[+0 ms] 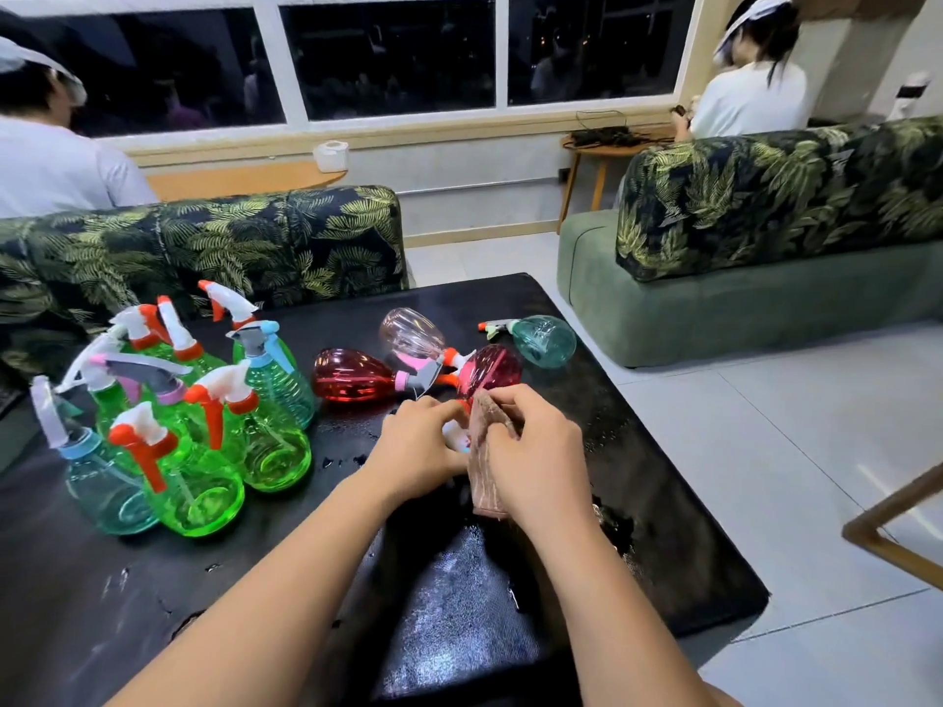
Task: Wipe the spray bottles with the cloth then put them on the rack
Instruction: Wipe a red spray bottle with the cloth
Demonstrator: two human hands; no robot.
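At the middle of the black table [663, 502], my left hand [416, 446] grips a spray bottle's white and orange spray head [455, 436]; the bottle's body is mostly hidden behind both hands. My right hand [536, 451] holds a brownish cloth [485, 482] against that bottle. Several green and light blue spray bottles [204, 451] stand upright in a group at the left. A red bottle [352, 375], a pale pink bottle [411, 333], a magenta bottle [490, 372] and a teal bottle [543, 340] lie on their sides beyond my hands. No rack is in view.
Water drops and wet patches [617, 528] lie on the table. A leaf-patterned sofa back [204, 242] runs behind the table and a green sofa [740, 298] stands to the right. Two people in white sit further back. A wooden frame [888, 528] juts in at the right edge.
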